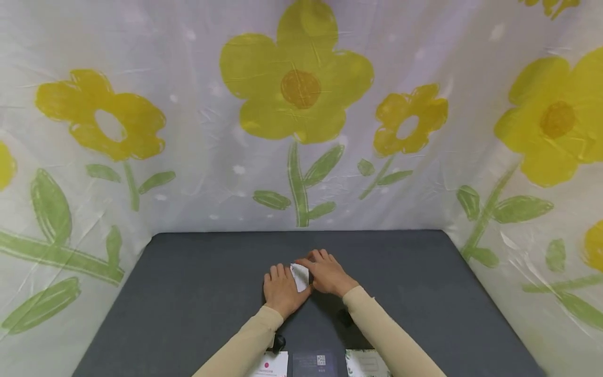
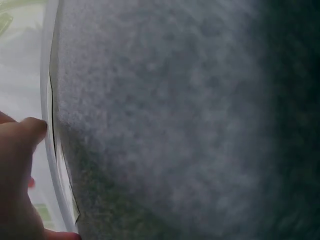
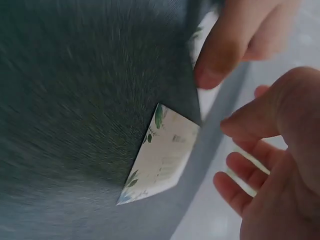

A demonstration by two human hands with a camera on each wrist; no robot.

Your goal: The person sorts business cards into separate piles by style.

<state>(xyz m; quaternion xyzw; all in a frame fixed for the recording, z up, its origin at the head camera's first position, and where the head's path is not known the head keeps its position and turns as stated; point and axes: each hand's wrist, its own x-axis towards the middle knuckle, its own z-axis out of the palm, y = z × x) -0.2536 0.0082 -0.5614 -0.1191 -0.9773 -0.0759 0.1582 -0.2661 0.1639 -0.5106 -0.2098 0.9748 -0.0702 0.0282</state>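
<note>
On the dark table lies a small white card [image 1: 299, 276] between the two hands. Its green leaf print shows in the right wrist view, on the pale card face [image 3: 162, 155]. My left hand [image 1: 284, 290] rests along the card's left side, fingers spread, thumb towards the lower edge. In the right wrist view the left thumb [image 3: 220, 62] presses a white part of the card. The right hand [image 1: 328, 275] is at the card's upper right, its fingers loosely bent [image 3: 280, 150] and slightly apart from the card in the wrist view. Whether the card is folded I cannot tell.
Along the near edge lie a white card with a pink mark [image 1: 275, 365], a dark card with a square code [image 1: 314, 364] and a leaf-bordered card [image 1: 366, 363]. A flower-printed cloth [image 1: 198, 173] hangs around the grey table [image 1: 212, 272].
</note>
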